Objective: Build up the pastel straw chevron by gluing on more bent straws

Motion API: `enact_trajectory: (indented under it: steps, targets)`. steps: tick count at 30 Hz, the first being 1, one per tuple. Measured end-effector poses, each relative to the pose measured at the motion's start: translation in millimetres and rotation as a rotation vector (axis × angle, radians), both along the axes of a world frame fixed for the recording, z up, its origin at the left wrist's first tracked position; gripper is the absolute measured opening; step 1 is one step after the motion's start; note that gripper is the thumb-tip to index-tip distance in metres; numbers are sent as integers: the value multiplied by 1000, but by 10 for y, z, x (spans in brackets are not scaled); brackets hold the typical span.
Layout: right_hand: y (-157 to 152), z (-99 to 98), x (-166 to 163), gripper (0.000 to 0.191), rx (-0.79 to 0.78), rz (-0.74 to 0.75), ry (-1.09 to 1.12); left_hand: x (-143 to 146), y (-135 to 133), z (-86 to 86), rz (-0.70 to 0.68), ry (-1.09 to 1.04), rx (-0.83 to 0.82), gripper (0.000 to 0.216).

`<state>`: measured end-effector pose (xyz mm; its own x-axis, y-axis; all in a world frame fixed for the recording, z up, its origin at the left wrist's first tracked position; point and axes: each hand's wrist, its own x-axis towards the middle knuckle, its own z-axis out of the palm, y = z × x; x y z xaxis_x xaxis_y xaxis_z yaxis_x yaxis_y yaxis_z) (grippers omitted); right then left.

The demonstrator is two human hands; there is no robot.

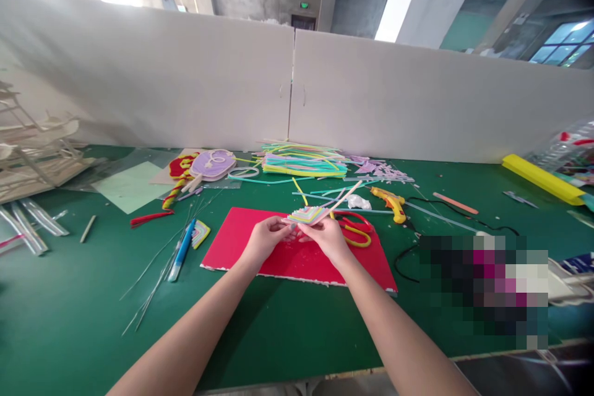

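Both my hands meet over a red board [241, 241] lying on the green table [83, 297]. My left hand [263, 238] and my right hand [327, 236] pinch a small fan-shaped piece made of pastel pipe-cleaner layers on a wooden stick [312, 215]. The stick points up to the right. Fingers of both hands are closed on the piece's lower edge. Red-handled scissors [357, 227] lie on the board just right of my right hand.
A yellow glue gun [390, 200] with a black cord lies behind the scissors. A pile of pastel pipe cleaners [302, 162] sits at the back. A blue pen [182, 251], wires and a finished fan piece [200, 232] lie left. White partition boards [185, 80] close the far edge.
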<state>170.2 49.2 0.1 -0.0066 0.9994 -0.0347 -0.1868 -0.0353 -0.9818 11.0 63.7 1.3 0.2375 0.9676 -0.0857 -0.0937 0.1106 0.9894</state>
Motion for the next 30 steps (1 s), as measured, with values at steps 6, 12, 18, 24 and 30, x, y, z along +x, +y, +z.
enact_trajectory:
  steps: [6, 12, 18, 24, 30]
  targets:
    - [6, -15, 10, 34, 22, 7, -27, 3, -9, 23, -3, 4, -8, 41]
    - [2, 7, 14, 36, 25, -9, -40, 4, -14, 31, -18, 15, 17, 41]
    - [0, 11, 19, 36, 22, -2, -47, 7, -28, 45, 3, 36, 70, 39]
    - [-1, -16, 22, 35, 17, 16, -41, 4, -43, 71, 27, 53, 110, 39]
    - [0, -10, 11, 37, -12, 11, 6, 14, -60, 94, 12, 34, 101, 37]
